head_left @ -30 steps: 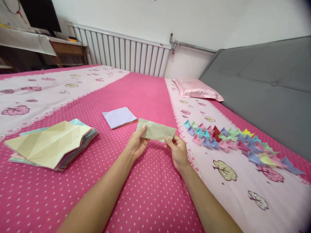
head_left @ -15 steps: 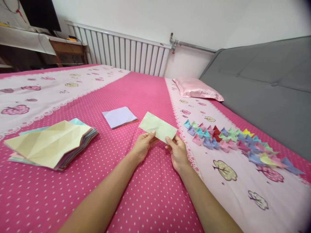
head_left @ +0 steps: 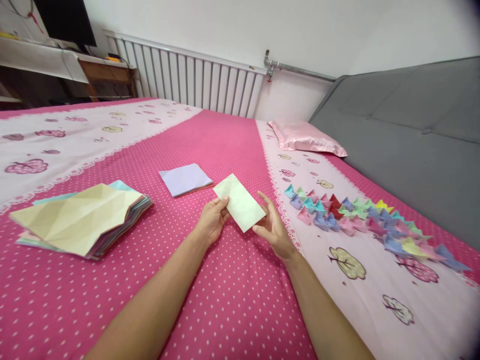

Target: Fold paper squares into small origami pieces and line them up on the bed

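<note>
A pale green sheet of paper (head_left: 240, 204), folded into a rectangle, is held above the pink bed at the middle of the view. My left hand (head_left: 213, 218) pinches its left edge between thumb and fingers. At the paper's right end, my right hand (head_left: 274, 227) has its thumb and fingers spread apart around the corner, and it does not grip the sheet. Just beyond my left hand lies a small stack of lavender-topped square papers (head_left: 185, 179). Farther left is a thicker pile of creased papers (head_left: 80, 217) with a pale yellow sheet on top.
Several rows of small folded paper boats (head_left: 350, 215) in many colours stand on the bed to the right. A pink pillow (head_left: 305, 138) lies at the back, beside a grey headboard (head_left: 405, 130). A white radiator (head_left: 187, 72) runs along the wall.
My right hand has let go of the paper and opened its fingers. The sheet has turned clockwise in my left hand, its right end now lower. The view has shifted slightly.
</note>
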`<act>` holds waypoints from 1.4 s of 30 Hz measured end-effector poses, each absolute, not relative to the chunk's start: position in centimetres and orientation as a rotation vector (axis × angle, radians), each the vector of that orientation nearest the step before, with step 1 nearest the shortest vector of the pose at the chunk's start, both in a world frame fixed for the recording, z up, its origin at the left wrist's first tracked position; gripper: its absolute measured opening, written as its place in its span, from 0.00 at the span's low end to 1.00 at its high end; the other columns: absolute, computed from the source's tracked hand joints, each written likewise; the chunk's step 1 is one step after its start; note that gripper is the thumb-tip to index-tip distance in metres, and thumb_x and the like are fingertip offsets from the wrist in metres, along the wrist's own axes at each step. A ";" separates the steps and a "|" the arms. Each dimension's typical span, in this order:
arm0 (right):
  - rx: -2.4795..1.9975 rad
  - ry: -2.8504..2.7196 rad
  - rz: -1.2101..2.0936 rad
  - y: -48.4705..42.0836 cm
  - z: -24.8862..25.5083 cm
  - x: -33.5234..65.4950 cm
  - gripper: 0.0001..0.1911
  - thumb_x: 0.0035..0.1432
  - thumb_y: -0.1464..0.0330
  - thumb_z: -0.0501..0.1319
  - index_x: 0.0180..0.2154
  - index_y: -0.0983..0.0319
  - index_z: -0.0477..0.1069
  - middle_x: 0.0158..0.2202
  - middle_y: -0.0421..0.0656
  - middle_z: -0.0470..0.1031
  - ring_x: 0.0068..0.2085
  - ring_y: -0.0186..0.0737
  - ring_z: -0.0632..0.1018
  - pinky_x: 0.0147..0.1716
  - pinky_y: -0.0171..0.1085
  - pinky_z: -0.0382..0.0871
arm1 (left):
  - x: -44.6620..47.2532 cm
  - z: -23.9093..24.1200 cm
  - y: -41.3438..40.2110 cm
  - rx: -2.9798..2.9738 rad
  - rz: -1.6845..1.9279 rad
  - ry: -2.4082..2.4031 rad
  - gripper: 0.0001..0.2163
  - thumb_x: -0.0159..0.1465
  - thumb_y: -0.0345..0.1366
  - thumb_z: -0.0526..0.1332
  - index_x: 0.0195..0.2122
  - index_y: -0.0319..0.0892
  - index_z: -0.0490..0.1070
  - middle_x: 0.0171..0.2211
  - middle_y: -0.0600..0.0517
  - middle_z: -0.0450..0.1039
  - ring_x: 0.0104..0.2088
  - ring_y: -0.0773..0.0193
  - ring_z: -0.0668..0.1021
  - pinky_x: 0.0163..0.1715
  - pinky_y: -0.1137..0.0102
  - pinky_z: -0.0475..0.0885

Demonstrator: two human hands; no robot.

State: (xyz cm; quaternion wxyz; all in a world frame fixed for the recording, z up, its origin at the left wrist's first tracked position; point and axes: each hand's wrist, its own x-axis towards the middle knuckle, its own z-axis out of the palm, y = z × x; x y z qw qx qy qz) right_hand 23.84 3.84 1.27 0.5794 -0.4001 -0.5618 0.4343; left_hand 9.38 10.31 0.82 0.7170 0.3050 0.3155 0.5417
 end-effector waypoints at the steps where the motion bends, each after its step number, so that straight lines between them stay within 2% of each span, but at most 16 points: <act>1: -0.933 -1.386 1.013 3.8 1.5 24.4 0.42 0.42 0.76 0.61 0.59 0.56 0.50 0.49 0.46 0.69 0.44 0.41 0.73 0.42 0.40 0.68 | 9.3 0.8 10.3 0.667 1.183 0.715 0.05 0.57 0.29 0.59 0.34 0.36 0.72 0.34 0.48 0.77 0.32 0.68 0.78 0.35 0.74 0.73; 4: -0.970 -1.494 0.987 4.1 1.6 25.9 0.40 0.42 0.78 0.59 0.58 0.52 0.53 0.50 0.44 0.69 0.48 0.41 0.71 0.46 0.42 0.66 | 9.2 0.8 10.4 0.653 1.103 0.754 0.06 0.56 0.28 0.59 0.35 0.35 0.72 0.34 0.47 0.77 0.32 0.66 0.78 0.34 0.73 0.74; 9: -1.008 -1.557 0.968 4.7 1.1 26.8 0.23 0.51 0.72 0.58 0.50 0.54 0.67 0.47 0.42 0.72 0.47 0.40 0.72 0.47 0.43 0.65 | 9.0 0.8 10.1 0.713 0.929 0.759 0.07 0.55 0.27 0.59 0.35 0.33 0.72 0.33 0.44 0.77 0.30 0.65 0.78 0.33 0.72 0.75; 11: -1.023 -1.580 0.939 4.8 0.9 26.9 0.16 0.52 0.69 0.59 0.44 0.55 0.72 0.46 0.42 0.72 0.47 0.40 0.72 0.46 0.42 0.66 | 9.0 1.0 9.9 0.751 0.883 0.758 0.06 0.55 0.27 0.60 0.34 0.33 0.72 0.32 0.43 0.77 0.29 0.64 0.78 0.33 0.71 0.75; 14: -1.055 -1.607 0.895 4.9 0.6 27.0 0.11 0.51 0.67 0.60 0.39 0.55 0.75 0.45 0.42 0.72 0.46 0.40 0.72 0.45 0.41 0.67 | 8.9 1.2 9.6 0.802 0.828 0.744 0.06 0.55 0.28 0.60 0.33 0.33 0.73 0.32 0.43 0.77 0.30 0.63 0.78 0.34 0.71 0.74; 21: -1.069 -1.624 0.842 5.1 0.4 27.0 0.11 0.50 0.69 0.61 0.38 0.55 0.76 0.42 0.43 0.72 0.42 0.39 0.74 0.41 0.38 0.68 | 8.8 1.2 9.4 0.854 0.756 0.720 0.07 0.57 0.30 0.59 0.35 0.33 0.73 0.34 0.42 0.77 0.33 0.63 0.78 0.36 0.71 0.74; 26: -1.051 -1.595 0.857 5.2 0.2 26.8 0.10 0.50 0.69 0.61 0.37 0.56 0.76 0.42 0.44 0.72 0.40 0.39 0.74 0.38 0.37 0.69 | 8.8 1.4 9.2 0.882 0.710 0.681 0.09 0.55 0.26 0.60 0.38 0.34 0.73 0.36 0.43 0.77 0.33 0.65 0.78 0.36 0.73 0.73; 35: -1.039 -1.596 0.937 5.3 -0.1 26.7 0.12 0.47 0.68 0.64 0.37 0.54 0.76 0.50 0.43 0.66 0.46 0.41 0.73 0.43 0.39 0.69 | 8.9 1.3 9.1 0.870 0.684 0.622 0.13 0.54 0.25 0.62 0.42 0.33 0.72 0.38 0.42 0.76 0.36 0.63 0.78 0.42 0.70 0.71; 42: -1.062 -1.602 0.865 5.2 0.1 26.8 0.11 0.47 0.67 0.64 0.37 0.55 0.76 0.46 0.45 0.69 0.44 0.42 0.74 0.40 0.38 0.69 | 8.9 1.5 8.9 0.868 0.644 0.621 0.10 0.56 0.26 0.59 0.40 0.32 0.72 0.37 0.42 0.76 0.35 0.63 0.78 0.42 0.70 0.71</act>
